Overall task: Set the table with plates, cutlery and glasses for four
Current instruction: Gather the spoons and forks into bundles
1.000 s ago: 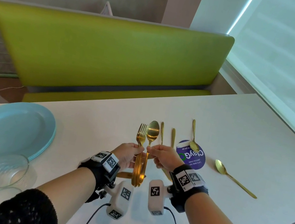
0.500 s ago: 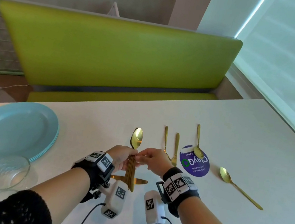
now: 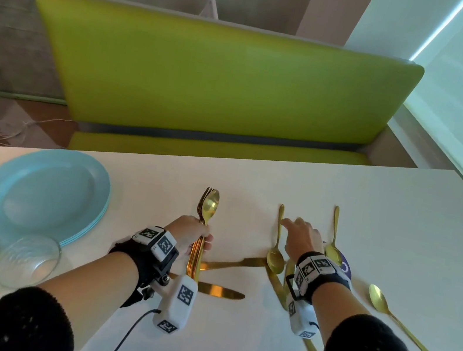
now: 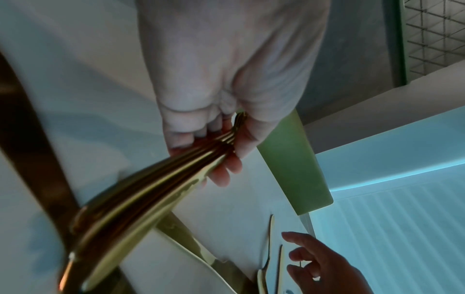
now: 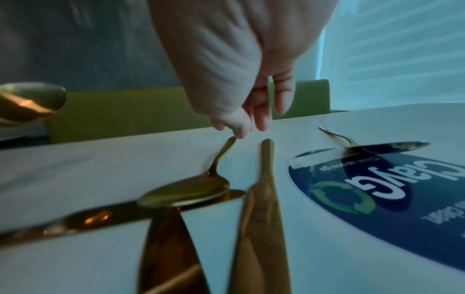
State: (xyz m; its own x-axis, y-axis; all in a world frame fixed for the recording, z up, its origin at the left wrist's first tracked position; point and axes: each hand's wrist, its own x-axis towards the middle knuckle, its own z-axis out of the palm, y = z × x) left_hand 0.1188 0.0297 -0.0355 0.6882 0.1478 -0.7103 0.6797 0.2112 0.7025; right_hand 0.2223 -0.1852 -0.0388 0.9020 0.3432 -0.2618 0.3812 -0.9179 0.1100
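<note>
My left hand [image 3: 193, 235] grips a bundle of gold forks and a spoon [image 3: 208, 206] upright above the white table [image 3: 159, 193]; the handles [image 4: 161, 179] run through its curled fingers. My right hand [image 3: 301, 237] reaches out with straight fingers over a gold spoon [image 3: 275, 257] lying on the table, fingertips [image 5: 239, 131] just above its handle end [image 5: 230, 141]. A gold knife [image 5: 264, 189] lies beside that spoon. More gold knives [image 3: 219, 291] and spoons [image 3: 331, 248] lie scattered around. Stacked light-blue plates [image 3: 41, 194] sit at the left, with clear glasses [image 3: 29, 260] in front.
A round blue sticker [image 5: 390, 191] lies on the table right of my right hand, a spoon [image 5: 377, 147] resting on it. Another spoon [image 3: 396, 319] lies at the far right. A green bench [image 3: 215, 85] runs behind the table; a window wall stands at the right.
My right hand has let go of the bundle and moved right, down to the spoon on the table. My left hand keeps the bundle, now with the added spoon.
</note>
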